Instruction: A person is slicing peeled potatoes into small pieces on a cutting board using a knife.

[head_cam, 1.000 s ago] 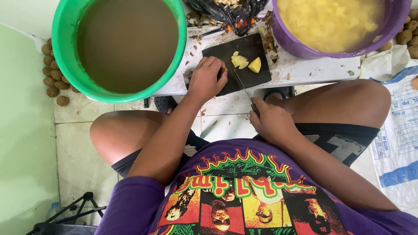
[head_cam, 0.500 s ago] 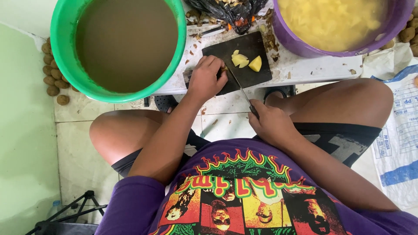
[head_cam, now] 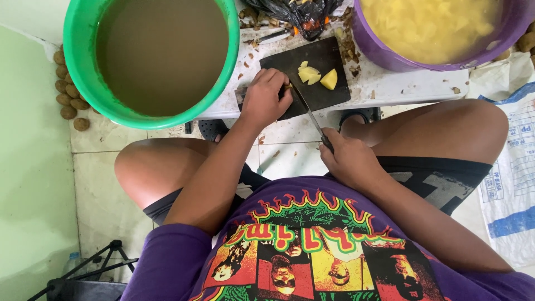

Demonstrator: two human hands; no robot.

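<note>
A big green bucket (head_cam: 83, 83) stands at the top left, full of muddy brown water (head_cam: 161, 50). A purple tub (head_cam: 390, 58) at the top right holds yellow cut pieces in water. Between them lies a black plastic bag (head_cam: 290, 11) with brown peels (head_cam: 345, 47) scattered near it. Small brown round things (head_cam: 68, 89) lie in a heap on the tiled floor (head_cam: 100, 184) by the green wall. A white printed sack (head_cam: 510, 189) lies at the right. A black tripod (head_cam: 83, 273) stands at the bottom left.
</note>
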